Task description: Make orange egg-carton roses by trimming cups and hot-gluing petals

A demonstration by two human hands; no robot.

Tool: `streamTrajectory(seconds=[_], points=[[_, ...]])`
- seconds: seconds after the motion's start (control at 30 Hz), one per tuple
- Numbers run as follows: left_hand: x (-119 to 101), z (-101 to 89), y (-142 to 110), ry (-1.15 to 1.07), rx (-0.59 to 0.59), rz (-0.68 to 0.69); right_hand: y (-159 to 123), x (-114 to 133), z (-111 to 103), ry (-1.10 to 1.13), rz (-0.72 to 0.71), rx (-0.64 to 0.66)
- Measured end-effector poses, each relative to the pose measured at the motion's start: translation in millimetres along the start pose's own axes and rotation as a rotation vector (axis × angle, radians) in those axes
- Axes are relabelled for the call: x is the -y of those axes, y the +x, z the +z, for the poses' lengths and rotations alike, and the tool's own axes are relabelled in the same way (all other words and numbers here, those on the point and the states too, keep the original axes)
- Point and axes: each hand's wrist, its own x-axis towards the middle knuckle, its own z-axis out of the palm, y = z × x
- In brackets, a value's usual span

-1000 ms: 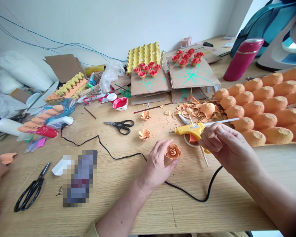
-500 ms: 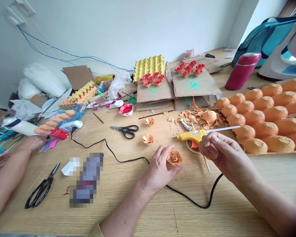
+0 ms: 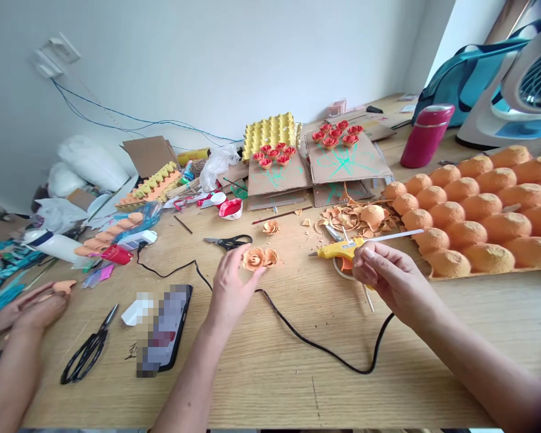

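My left hand [image 3: 234,282] has its thumb and fingers curved round an orange egg-carton flower [image 3: 253,259]. It is right beside a second orange flower [image 3: 271,258], which it partly overlaps in view. A third orange flower [image 3: 271,227] lies farther back. My right hand [image 3: 388,273] is closed, thumb against forefinger, in front of a yellow hot glue gun [image 3: 338,249]. Whatever is in that pinch, if anything, is too small to make out. The gun's handle is hidden behind the hand, and a white glue stick [image 3: 399,235] sticks out of its rear.
Orange egg trays [image 3: 487,225] fill the right side, beside carton scraps [image 3: 342,219]. Red flowers [image 3: 277,155] stand on cardboard at the back. Small scissors [image 3: 229,242], large scissors [image 3: 88,352], a phone [image 3: 174,331] and a black cord [image 3: 315,343] lie around. Another person's hands [image 3: 38,307] work at left.
My left hand has carried the orange flower leftward and back, up to the second flower. My right hand has shifted left in front of the glue gun. The view has shifted; the other person's hands moved.
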Motion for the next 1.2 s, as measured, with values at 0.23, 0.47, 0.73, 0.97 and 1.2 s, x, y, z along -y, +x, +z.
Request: streamTrajectory(seconds=[0.23,0.47,0.73,0.97,1.2], points=[[54,17.6,29,0.043,0.037,-0.18,1,-6,-3,-0.1,0.008,0.027],[64,42.1,39,-0.007,0.152,-0.103,1,-7,-4,-0.131,-0.005,0.018],[65,46.5,34,0.023,0.202,-0.066,-4,-10,-8,-0.214,0.0,0.042],[39,25.0,29,0.037,0.2,0.147,-8,-7,-8,-0.258,-0.021,0.059],[21,28.3,22,0.118,0.374,0.247,-11,-5,-10,-0.258,-0.017,0.065]])
